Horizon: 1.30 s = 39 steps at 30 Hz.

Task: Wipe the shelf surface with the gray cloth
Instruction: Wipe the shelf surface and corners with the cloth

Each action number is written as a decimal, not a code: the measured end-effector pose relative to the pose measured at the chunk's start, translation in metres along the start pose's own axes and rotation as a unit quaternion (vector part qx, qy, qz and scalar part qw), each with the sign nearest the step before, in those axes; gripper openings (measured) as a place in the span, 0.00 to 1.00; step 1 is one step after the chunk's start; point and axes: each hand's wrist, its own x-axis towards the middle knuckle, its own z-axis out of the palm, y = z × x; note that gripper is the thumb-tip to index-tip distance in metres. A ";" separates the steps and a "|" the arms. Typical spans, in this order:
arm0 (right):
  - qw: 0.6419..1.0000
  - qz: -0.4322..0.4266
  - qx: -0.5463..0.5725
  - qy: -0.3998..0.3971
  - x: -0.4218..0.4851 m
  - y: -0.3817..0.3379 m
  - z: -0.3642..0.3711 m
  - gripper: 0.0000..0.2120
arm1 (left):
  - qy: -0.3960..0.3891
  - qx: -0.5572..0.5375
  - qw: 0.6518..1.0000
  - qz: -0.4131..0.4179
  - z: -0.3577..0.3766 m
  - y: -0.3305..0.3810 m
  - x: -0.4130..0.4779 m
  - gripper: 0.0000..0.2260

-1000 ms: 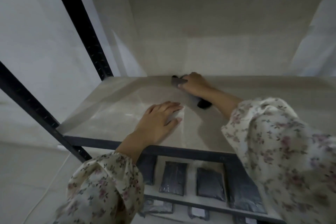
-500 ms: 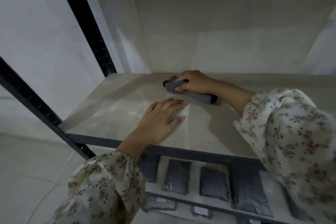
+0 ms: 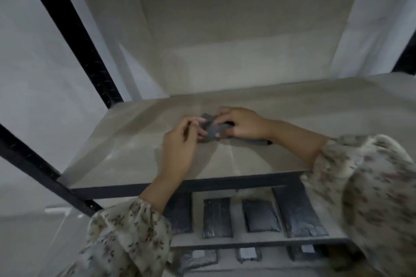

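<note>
The gray cloth (image 3: 212,131) is bunched between both hands just above the middle of the beige shelf surface (image 3: 126,153). My left hand (image 3: 180,144) pinches its left end with fingertips. My right hand (image 3: 244,124) grips its right side, and a strip of the cloth trails along the shelf under my right wrist. Both floral sleeves show at the bottom of the view.
Black metal uprights (image 3: 74,36) frame the shelf on the left, and a dark front rail (image 3: 225,183) runs along its near edge. On the shelf below lie several dark flat packets (image 3: 217,218). A pale wall stands behind the shelf.
My left hand lifted off the shelf and took hold of the cloth. My right hand drew the cloth back from the rear toward the middle. The camera view tilted downward.
</note>
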 end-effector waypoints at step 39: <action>0.934 0.300 -0.142 0.135 -0.024 0.022 0.019 0.26 | -0.260 0.460 0.830 0.181 0.008 -0.029 0.103 0.23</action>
